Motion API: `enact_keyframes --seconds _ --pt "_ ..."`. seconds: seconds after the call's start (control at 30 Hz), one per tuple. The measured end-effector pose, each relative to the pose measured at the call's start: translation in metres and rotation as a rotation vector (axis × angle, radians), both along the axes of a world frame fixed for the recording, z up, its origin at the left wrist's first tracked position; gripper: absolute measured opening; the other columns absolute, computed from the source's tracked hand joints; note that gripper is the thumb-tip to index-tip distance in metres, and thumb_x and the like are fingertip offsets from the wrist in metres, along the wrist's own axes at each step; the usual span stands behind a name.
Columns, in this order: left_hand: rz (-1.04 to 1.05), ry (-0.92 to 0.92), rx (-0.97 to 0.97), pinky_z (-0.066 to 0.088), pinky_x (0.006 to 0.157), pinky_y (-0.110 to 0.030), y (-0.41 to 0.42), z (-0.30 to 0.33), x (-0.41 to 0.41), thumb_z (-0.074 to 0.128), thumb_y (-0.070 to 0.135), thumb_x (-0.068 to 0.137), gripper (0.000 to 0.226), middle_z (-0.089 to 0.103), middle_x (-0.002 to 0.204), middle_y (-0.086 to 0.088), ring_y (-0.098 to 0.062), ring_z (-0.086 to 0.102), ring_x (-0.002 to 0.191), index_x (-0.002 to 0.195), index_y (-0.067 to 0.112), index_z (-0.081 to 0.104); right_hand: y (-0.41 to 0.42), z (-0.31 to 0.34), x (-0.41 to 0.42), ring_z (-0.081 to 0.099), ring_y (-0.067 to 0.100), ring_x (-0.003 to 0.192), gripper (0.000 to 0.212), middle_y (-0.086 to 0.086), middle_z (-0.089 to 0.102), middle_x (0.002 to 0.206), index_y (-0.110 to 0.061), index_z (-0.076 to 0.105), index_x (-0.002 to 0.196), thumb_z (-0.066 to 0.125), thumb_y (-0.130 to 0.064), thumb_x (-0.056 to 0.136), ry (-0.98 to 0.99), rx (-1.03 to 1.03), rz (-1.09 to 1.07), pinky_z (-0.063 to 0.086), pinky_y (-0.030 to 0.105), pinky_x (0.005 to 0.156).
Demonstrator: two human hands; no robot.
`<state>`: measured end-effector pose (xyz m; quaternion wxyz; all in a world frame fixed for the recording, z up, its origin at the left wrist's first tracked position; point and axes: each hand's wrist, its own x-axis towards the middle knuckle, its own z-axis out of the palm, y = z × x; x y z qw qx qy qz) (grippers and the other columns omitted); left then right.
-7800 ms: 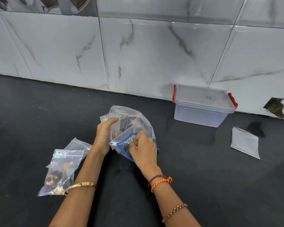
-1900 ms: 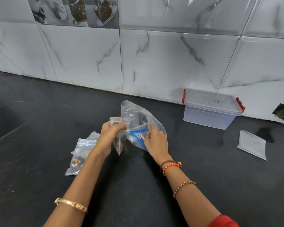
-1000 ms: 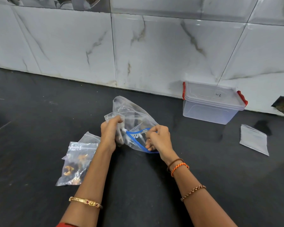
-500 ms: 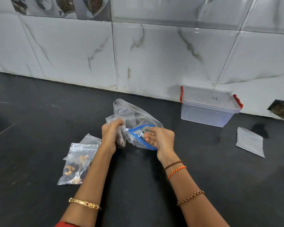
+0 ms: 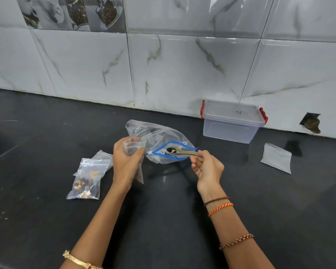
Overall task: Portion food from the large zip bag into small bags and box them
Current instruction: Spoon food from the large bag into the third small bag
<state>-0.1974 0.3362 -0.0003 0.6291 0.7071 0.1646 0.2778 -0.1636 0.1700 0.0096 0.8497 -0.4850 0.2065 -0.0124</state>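
Note:
The large clear zip bag (image 5: 159, 135) with a blue zipper rim lies on the black counter, its mouth gaping toward me. My right hand (image 5: 207, 167) pinches the handle of a spoon (image 5: 182, 151); the spoon's bowl, holding a dark and pale bit of food, sits in the bag's mouth. Just left of the mouth, my left hand (image 5: 125, 162) holds a small clear bag (image 5: 134, 147) upright. A filled small bag (image 5: 86, 178) with brown and orange pieces lies to the left. The clear lidded box (image 5: 232, 122) with red clips stands shut by the wall.
Another small bag (image 5: 103, 156) lies partly under the filled one. An empty small bag (image 5: 276, 158) lies flat at the right. The tiled wall (image 5: 163, 70) closes off the back, with a broken hole (image 5: 310, 123) low at the right. A counter edge (image 5: 4, 154) shows at far left.
My right hand has drawn back to the right, and the spoon with food now shows at the large bag's mouth. My left hand has lifted the small bag slightly away from the large bag.

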Motion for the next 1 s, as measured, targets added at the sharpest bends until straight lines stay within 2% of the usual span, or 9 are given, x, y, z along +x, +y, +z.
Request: enact_keyframes --seconds 0.07,0.13,0.27,0.33,0.43,0.57,0.77,0.87,1.0 --pt "-0.078 -0.016 0.036 0.048 0.067 -0.025 -0.01 0.0 -0.011 0.063 0.007 0.075 0.029 0.063 0.099 -0.002 -0.008 0.057 0.074 0.09 0.032 0.06 -0.012 -0.004 -0.004 0.054 0.003 0.034 0.015 -0.002 0.059 0.04 -0.006 0.059 0.071 0.056 -0.004 0.085 0.012 0.014 -0.022 0.043 0.012 0.037" --pt "-0.148 0.002 0.061 0.047 0.061 -0.018 -0.02 0.002 -0.021 0.062 0.016 0.068 0.027 0.063 0.087 0.009 -0.001 0.055 0.062 0.089 0.032 0.059 -0.022 -0.006 -0.007 0.052 0.003 0.033 0.015 -0.002 0.058 0.039 -0.006 0.059 0.07 0.056 -0.004 0.085 0.026 0.047 -0.038 0.041 0.012 0.036" --pt "-0.234 0.108 0.122 0.047 0.067 -0.022 -0.039 -0.001 -0.028 0.057 0.023 0.059 0.031 0.063 0.08 0.006 -0.007 0.054 0.064 0.088 0.033 0.06 -0.039 -0.003 -0.009 0.045 0.003 0.03 0.017 -0.001 0.055 0.037 -0.005 0.057 0.068 0.054 -0.002 0.084 0.027 0.13 -0.059 0.035 0.011 0.034" --pt "-0.258 0.154 0.146 0.045 0.064 -0.016 -0.046 -0.004 -0.028 0.057 0.022 0.057 0.032 0.061 0.076 0.006 -0.005 0.051 0.061 0.088 0.03 0.06 -0.046 0.002 -0.01 0.042 0.003 0.03 0.017 -0.001 0.053 0.038 -0.005 0.057 0.066 0.054 -0.002 0.083 0.02 0.154 -0.051 0.033 0.011 0.033" --pt "-0.285 0.203 0.218 0.042 0.06 -0.009 -0.056 -0.007 -0.026 0.064 0.012 0.068 0.029 0.059 0.08 0.007 -0.007 0.052 0.065 0.094 0.025 0.061 -0.059 0.009 -0.013 0.038 0.003 0.03 0.016 -0.001 0.05 0.041 -0.004 0.057 0.068 0.053 -0.003 0.084 -0.014 0.208 -0.007 0.028 0.012 0.032" --pt "-0.312 0.227 0.301 0.042 0.064 -0.009 -0.066 -0.004 -0.024 0.062 0.005 0.075 0.032 0.058 0.088 0.009 -0.007 0.054 0.073 0.102 0.022 0.058 -0.073 0.016 -0.015 0.032 0.002 0.029 0.017 -0.004 0.045 0.039 -0.004 0.057 0.068 0.05 -0.003 0.084 -0.069 0.224 0.081 0.024 0.012 0.03" --pt "-0.365 0.216 0.389 0.04 0.056 -0.003 -0.077 -0.003 -0.024 0.062 0.002 0.074 0.038 0.057 0.077 0.011 -0.001 0.052 0.06 0.108 0.018 0.055 -0.081 0.017 -0.014 0.027 0.002 0.027 0.015 -0.005 0.042 0.037 -0.003 0.055 0.069 0.048 -0.002 0.083 -0.092 0.103 0.232 0.021 0.011 0.029" --pt "-0.4 0.226 0.407 0.039 0.057 -0.001 -0.081 -0.004 -0.023 0.063 0.001 0.073 0.042 0.058 0.088 0.004 -0.001 0.053 0.063 0.112 0.014 0.054 -0.08 0.015 -0.013 0.028 0.002 0.027 0.017 -0.005 0.042 0.037 -0.003 0.057 0.069 0.05 -0.001 0.084 -0.108 0.016 0.275 0.021 0.011 0.03" --pt "-0.439 0.221 0.438 0.039 0.06 0.0 -0.086 -0.006 -0.021 0.064 0.002 0.073 0.041 0.056 0.094 0.009 -0.005 0.051 0.067 0.11 0.016 0.054 -0.073 0.01 -0.013 0.039 0.002 0.035 0.014 -0.006 0.051 0.041 -0.006 0.063 0.072 0.058 -0.005 0.086 -0.247 -0.282 0.382 0.032 0.013 0.036"
